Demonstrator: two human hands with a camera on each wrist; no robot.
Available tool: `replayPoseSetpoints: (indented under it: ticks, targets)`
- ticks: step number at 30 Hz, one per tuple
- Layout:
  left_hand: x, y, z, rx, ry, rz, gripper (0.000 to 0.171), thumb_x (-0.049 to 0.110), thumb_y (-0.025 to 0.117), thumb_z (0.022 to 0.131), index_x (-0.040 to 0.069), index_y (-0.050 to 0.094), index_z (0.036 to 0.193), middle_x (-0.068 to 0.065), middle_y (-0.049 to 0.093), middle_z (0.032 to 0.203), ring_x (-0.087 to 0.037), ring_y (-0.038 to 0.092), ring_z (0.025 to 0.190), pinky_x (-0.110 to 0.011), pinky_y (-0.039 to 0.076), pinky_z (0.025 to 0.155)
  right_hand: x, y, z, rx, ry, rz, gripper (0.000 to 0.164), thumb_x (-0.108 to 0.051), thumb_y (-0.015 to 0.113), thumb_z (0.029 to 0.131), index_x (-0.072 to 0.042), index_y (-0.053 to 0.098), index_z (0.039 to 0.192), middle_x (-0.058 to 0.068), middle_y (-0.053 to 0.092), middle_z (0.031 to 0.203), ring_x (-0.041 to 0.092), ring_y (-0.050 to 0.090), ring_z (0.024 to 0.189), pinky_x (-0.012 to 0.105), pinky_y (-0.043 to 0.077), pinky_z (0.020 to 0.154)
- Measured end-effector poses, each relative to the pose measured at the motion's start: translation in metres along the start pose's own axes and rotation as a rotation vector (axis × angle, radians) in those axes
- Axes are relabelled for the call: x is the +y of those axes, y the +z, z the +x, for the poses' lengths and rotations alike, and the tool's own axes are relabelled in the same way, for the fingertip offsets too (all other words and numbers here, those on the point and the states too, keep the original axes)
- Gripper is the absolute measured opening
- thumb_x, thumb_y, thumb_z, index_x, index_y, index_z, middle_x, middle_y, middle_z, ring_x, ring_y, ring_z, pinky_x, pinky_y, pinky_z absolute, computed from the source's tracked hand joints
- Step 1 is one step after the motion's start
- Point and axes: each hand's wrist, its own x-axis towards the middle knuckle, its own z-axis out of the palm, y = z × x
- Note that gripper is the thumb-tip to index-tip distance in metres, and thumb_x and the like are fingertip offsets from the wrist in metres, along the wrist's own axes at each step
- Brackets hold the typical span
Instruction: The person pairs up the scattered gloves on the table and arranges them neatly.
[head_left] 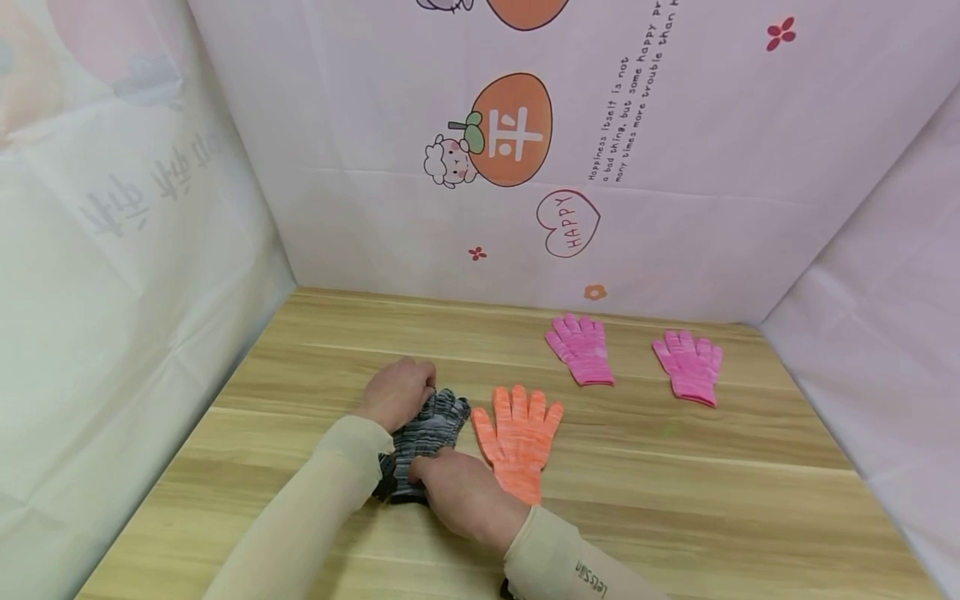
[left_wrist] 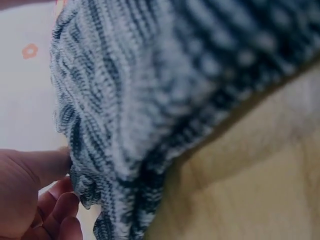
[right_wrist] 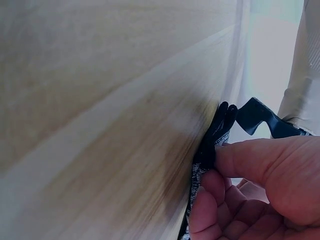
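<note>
A grey-and-black knit glove [head_left: 427, 433] lies on the wooden table between both hands, its fingers toward the back wall. My left hand [head_left: 399, 392] pinches its finger end; in the left wrist view, thumb and fingers [left_wrist: 50, 167] meet at the bunched knit edge. The right hand [head_left: 468, 496] holds the cuff end. From the right wrist view, its thumb and fingertips grip the black-edged cuff [right_wrist: 202, 155]. Just right of the grey glove lies an orange glove [head_left: 519, 442], palm flat and fingers spread, its cuff end partly behind my right hand.
Two pink gloves, one nearer the middle [head_left: 583, 350] and one farther right [head_left: 690, 367], lie flat near the back of the wooden table [head_left: 675, 517]. A printed white cloth wall [head_left: 375, 208] stands behind, with cloth sides left and right.
</note>
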Motion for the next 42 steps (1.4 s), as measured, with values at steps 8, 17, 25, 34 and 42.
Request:
replayPoseSetpoints:
  ticks: [8, 17, 25, 34, 42]
  targets:
    - [0.001, -0.001, -0.001, 0.001, -0.035, -0.025, 0.008, 0.021, 0.066, 0.104, 0.018, 0.067, 0.096, -0.001, 0.065, 0.091, -0.017, 0.057, 0.078, -0.036, 0.050, 0.068, -0.001, 0.001, 0.000, 0.008, -0.003, -0.004, 0.019, -0.020, 0.060, 0.105, -0.028, 0.073, 0.117, -0.003, 0.072, 0.104, 0.014, 0.067, 0.097, 0.032, 0.057, 0.077]
    - [-0.003, 0.001, -0.005, 0.070, -0.025, -0.057, 0.013, 0.021, 0.062, 0.106, 0.015, 0.073, 0.110, -0.004, 0.074, 0.105, -0.023, 0.070, 0.093, -0.043, 0.058, 0.080, -0.002, 0.000, -0.001, 0.010, 0.001, 0.004, 0.019, -0.019, 0.059, 0.106, -0.027, 0.073, 0.116, -0.003, 0.072, 0.103, 0.015, 0.067, 0.096, 0.033, 0.057, 0.077]
    - [-0.005, 0.000, -0.007, 0.063, -0.012, -0.038, 0.016, 0.019, 0.066, 0.103, 0.014, 0.074, 0.116, -0.006, 0.076, 0.113, -0.026, 0.073, 0.101, -0.045, 0.059, 0.086, -0.002, 0.000, -0.001, -0.004, 0.015, 0.008, 0.020, -0.020, 0.059, 0.106, -0.028, 0.073, 0.117, -0.003, 0.071, 0.104, 0.015, 0.067, 0.097, 0.033, 0.057, 0.078]
    - [-0.006, 0.003, -0.007, 0.090, -0.032, -0.082, 0.013, 0.021, 0.066, 0.103, 0.015, 0.074, 0.111, -0.004, 0.075, 0.107, -0.023, 0.072, 0.093, -0.043, 0.059, 0.079, -0.003, 0.002, -0.001, 0.017, -0.002, 0.000, 0.020, -0.017, 0.059, 0.105, -0.026, 0.073, 0.117, -0.001, 0.072, 0.103, 0.017, 0.067, 0.095, 0.033, 0.057, 0.076]
    - [0.000, -0.005, -0.015, 0.048, 0.045, -0.011, 0.007, 0.024, 0.073, 0.099, 0.018, 0.076, 0.101, 0.000, 0.073, 0.098, -0.020, 0.069, 0.089, -0.041, 0.058, 0.080, -0.002, 0.001, -0.002, 0.031, -0.006, -0.020, 0.020, -0.018, 0.060, 0.105, -0.027, 0.073, 0.116, -0.002, 0.071, 0.099, 0.015, 0.067, 0.093, 0.032, 0.056, 0.074]
